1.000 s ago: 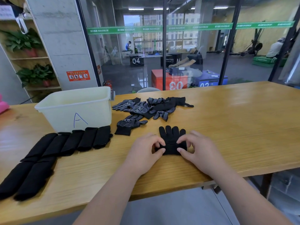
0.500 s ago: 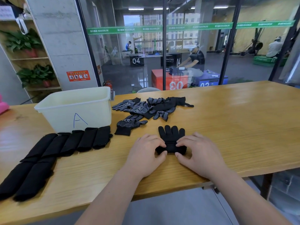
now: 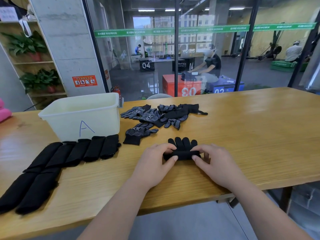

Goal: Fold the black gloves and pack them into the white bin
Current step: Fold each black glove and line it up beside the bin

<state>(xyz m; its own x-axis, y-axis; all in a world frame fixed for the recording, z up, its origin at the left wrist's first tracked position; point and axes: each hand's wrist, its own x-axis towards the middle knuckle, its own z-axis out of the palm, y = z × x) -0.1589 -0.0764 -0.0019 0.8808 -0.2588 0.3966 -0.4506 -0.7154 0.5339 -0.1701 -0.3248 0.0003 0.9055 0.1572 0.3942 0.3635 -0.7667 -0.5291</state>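
**Both hands pinch a half-rolled black glove near the table's front edge**

Seen from above and behind the hands, a long wooden table (image 3: pixel 251 129) crosses the frame from left to right. Just below the centre lies a black glove (image 3: pixel 182 154). Its near end is rolled into a thick band, while its four fingertips stick out flat on the far side, pointing toward the top of the frame.

The left hand (image 3: pixel 155 164) grips the left end of that band. Its fingers are curled over the top and its thumb is tucked against the near side. The right hand (image 3: pixel 215 163) mirrors it on the right end, with the same curled fingers and the thumb pressed to the roll. Neither hand is spread open — both are closed on the glove, which rests on the table between them.

At centre left stands the white bin (image 3: pixel 97 118), with a blue letter A drawn on its facing wall. Just in front of it, running down toward the lower left corner, folded gloves (image 3: pixel 78 152) lie side by side as dark oblong bundles. To the right of the bin, above the hands, loose gloves (image 3: pixel 166 115) with white dots sit in a jumbled heap. One dotted glove (image 3: pixel 140 133) lies apart — between the heap and the hands.
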